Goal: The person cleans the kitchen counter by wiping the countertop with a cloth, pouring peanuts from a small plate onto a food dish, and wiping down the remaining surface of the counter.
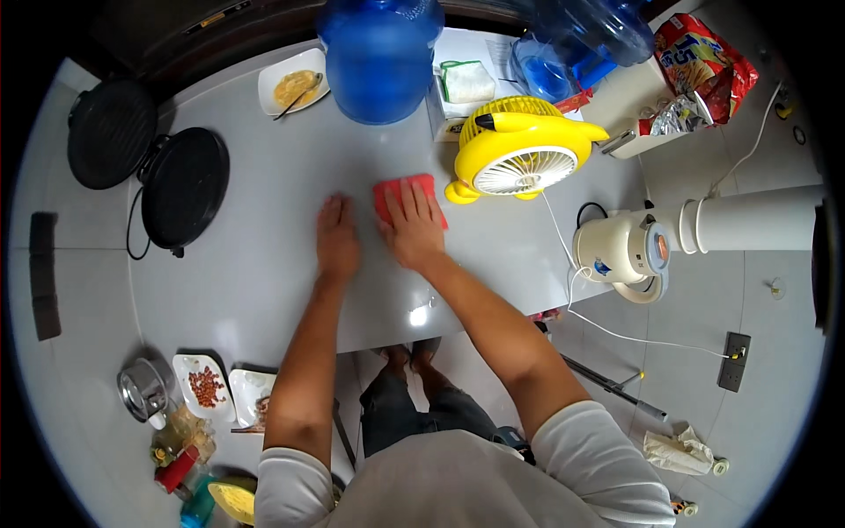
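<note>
A folded red cloth (422,188) lies on the grey countertop (264,264), held down under my right hand (416,228), whose fingers spread over its top. My left hand (338,234) rests palm down on the bare surface just left of the cloth, holding nothing. Right of the cloth stands a yellow desk fan (525,148) with a white grille. A big blue water jug (379,66) rises behind both hands. To the left lies an opened black electric griddle (185,188), its lid (112,135) folded back against the wall.
A white dish of yellow food (294,86) with a spoon sits at the back. On the right, a cream kettle (617,247) is near the counter's edge, by a white fan cord (620,336). Dishes, including peanuts on a plate (204,386), stand lower left. A white pipe (759,218) crosses the right.
</note>
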A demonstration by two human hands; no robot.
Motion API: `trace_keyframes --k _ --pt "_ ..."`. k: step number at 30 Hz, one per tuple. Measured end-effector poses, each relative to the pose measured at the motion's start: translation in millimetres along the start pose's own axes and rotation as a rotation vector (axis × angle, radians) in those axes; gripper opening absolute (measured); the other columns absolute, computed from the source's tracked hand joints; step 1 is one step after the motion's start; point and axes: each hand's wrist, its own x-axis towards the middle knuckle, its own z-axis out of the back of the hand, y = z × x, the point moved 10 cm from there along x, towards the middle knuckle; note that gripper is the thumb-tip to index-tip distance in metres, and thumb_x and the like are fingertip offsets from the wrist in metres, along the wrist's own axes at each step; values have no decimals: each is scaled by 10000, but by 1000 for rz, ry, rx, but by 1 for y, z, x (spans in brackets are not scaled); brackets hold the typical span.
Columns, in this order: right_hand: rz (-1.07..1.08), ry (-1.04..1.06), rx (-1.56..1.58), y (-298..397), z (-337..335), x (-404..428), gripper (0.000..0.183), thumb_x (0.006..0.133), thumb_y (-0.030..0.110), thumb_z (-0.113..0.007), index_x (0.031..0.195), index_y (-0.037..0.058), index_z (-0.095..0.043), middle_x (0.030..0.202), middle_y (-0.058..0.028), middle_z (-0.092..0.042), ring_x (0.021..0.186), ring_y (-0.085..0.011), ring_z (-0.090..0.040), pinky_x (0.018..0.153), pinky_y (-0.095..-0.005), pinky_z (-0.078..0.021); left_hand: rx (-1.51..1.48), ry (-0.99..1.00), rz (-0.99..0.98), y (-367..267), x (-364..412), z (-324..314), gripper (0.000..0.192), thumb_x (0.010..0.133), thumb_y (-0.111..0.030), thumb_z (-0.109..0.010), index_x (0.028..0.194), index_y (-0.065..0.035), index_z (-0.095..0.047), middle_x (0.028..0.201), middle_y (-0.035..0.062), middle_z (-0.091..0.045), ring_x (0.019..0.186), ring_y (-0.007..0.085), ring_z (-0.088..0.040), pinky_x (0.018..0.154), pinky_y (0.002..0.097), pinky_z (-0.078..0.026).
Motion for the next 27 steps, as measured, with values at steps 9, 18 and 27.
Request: trace_keyframes --k 9,18,27 --pt "-48 150 -36 -7 35 -130 679 938 387 -627 1530 118 -432 1590 -206 -358 1488 -378 -291 1212 -522 -190 70 -53 -129 -26 -45 26 441 987 -144 -539 1415 -41 -544 1540 170 -453 1445 360 -403 1202 493 -328" --pt "-90 108 -104 -23 34 -110 691 944 420 -605 1537 116 -422 1607 -185 -345 1498 -360 -275 1210 -526 -191 115 -83 -150 -35 -45 18 464 994 -142 -525 1437 -4 -514 1544 183 -447 1455 363 -387 1212 493 -302" --pt "-268 43 -79 -83 68 -161 773 923 417 -631 1545 34 -376 1604 -187 -358 1501 -338 -294 1199 -490 -216 -39 -9 -202 -147 -60 -35 506 953 -140 -575 1435 1 -509 1533 201 -451 1462 365 -377 1207 494 -304"
